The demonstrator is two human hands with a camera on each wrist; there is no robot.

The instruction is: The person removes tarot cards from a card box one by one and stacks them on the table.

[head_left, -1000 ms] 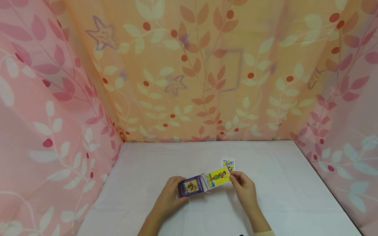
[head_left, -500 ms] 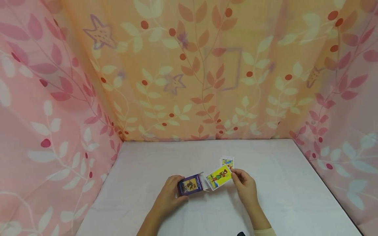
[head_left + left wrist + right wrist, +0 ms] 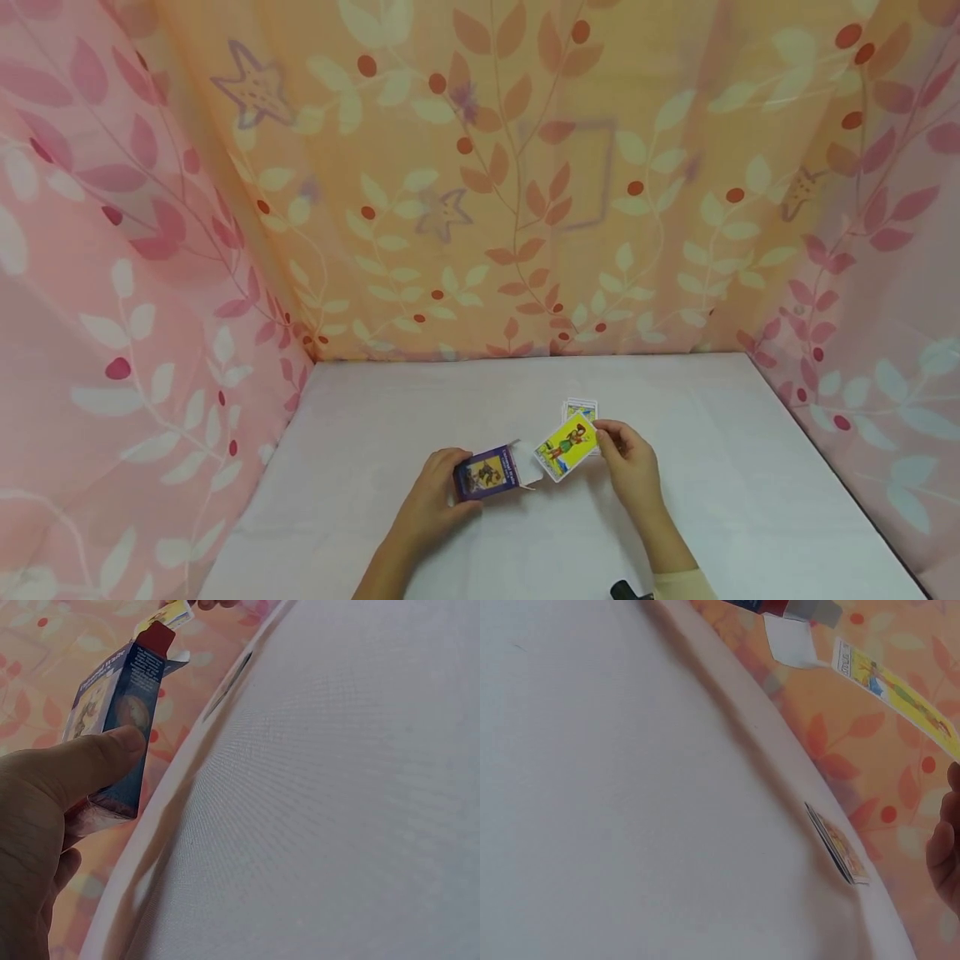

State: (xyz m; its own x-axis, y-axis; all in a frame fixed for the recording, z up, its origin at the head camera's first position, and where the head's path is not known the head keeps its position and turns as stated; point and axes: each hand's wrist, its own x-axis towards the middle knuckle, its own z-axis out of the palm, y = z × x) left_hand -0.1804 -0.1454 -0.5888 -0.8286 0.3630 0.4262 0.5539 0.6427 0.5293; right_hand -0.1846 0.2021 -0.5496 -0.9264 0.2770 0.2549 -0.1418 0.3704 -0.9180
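Note:
My left hand [image 3: 433, 498] grips a dark blue-purple card box [image 3: 486, 473] with a picture on its front, thumb along the near side. The box's flaps stand out at its right end. In the left wrist view the box [image 3: 124, 724] shows its side panel under my thumb. My right hand [image 3: 632, 467] pinches a yellow picture card [image 3: 566, 446] by its upper right corner, just beyond the flaps. Seen from the right wrist, this card [image 3: 900, 694] is tilted and slightly bowed. Behind it a small stack of cards [image 3: 582, 405] lies on the table, partly hidden.
A white cloth covers the table [image 3: 390, 417]. Floral curtains [image 3: 525, 208] enclose it at the back and both sides. A small black object [image 3: 622, 590] shows at the bottom edge beside my right sleeve [image 3: 682, 585].
My right hand has drawn the yellow card out of the box's open end and moved it right and slightly up, turning it steeper. The left hand and box have stayed nearly in place.

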